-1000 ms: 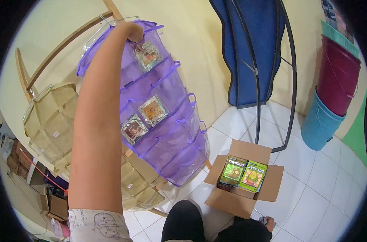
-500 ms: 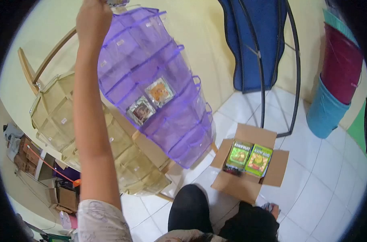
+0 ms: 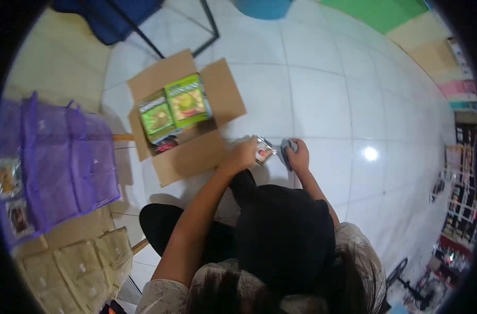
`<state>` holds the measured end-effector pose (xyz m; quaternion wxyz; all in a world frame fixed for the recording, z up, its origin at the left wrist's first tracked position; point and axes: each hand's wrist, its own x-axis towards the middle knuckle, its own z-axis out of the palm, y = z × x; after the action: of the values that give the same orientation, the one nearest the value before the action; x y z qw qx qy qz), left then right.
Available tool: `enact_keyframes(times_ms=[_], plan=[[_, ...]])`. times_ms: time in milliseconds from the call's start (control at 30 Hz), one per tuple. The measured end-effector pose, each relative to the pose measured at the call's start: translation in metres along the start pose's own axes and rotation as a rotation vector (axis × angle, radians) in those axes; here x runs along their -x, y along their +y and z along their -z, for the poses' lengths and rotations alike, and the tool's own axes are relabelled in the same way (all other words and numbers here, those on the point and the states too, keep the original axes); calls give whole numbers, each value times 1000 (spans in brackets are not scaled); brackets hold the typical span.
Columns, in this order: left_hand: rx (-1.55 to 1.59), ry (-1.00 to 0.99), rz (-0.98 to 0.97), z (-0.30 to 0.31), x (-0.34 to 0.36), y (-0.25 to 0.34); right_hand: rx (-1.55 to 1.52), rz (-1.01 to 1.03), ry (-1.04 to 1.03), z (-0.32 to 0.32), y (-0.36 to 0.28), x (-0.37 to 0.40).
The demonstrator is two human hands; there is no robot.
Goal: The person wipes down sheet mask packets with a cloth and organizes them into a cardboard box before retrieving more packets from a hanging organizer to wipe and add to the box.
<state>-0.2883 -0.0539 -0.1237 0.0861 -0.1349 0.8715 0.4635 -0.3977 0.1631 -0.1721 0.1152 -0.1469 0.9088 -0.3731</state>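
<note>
My left hand (image 3: 242,155) is closed on a small silvery packet (image 3: 264,152) with a picture on it, held low over the white floor tiles. Just to the right, my right hand (image 3: 298,154) grips a grey cloth-like item (image 3: 288,152). Left of both hands stands an open cardboard box (image 3: 194,152) holding a green packet (image 3: 157,118) and a brighter green packet (image 3: 186,101), with something red beneath them.
A purple pocket organizer (image 3: 55,162) with two packets hangs at the left, above a beige organizer (image 3: 81,269). A dark metal frame (image 3: 209,26) and a blue bucket (image 3: 264,7) stand at the top. Crowded shelves (image 3: 463,183) line the far right.
The view has swung right and down toward the floor. My left hand has come down from the top of the purple organizer to beside my right hand, near the box.
</note>
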Motion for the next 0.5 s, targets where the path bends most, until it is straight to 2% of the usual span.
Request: enact_keyframes(times_ms=[133,200,233,267,333,467,500], plan=[[-277,-104,53,-14,-21,-4,-107,-89,-42,1,16,1],[-360,38,-31,-20,-26,-10,-151,-134,-68,1,14,1],[-402,112,-74,-24,-29,-15,-152,-93,-32,-1,13,1],[-415,198,-115,-27,-33,-20,-222,-153,-21,-3,13,0],[-432,368,-194,-23,-34,-14,-362,-277,5,-4,10,-1],[-217,255,-49,-28,-37,-32,-564,-397,32,-7,18,-9],[-181,253,-79,-27,-33,-29,-558,-419,63,-4,14,-7]])
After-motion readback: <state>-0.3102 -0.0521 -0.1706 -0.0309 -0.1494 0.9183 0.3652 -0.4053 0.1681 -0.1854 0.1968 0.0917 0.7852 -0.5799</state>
